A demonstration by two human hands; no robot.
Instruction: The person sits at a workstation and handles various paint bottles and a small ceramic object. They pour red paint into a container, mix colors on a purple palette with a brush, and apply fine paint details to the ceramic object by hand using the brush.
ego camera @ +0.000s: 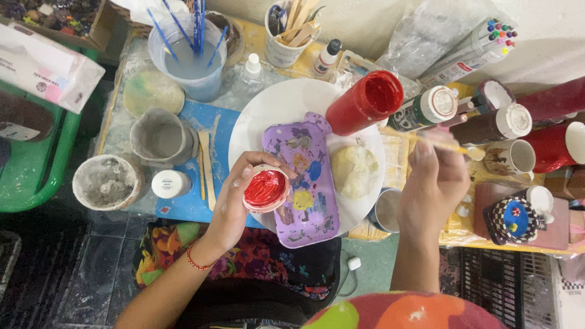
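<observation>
My left hand (234, 198) has its grip closed around a small red-painted piece (265, 190), tilted up so the wet face shows and my fingers stay off it. It hovers at the left edge of the purple palette (304, 183), which lies on the white plate (274, 106) within reach. My right hand (434, 183) pinches a thin brush (448, 145), raised over the bench beside the open red bottle (364, 102).
</observation>
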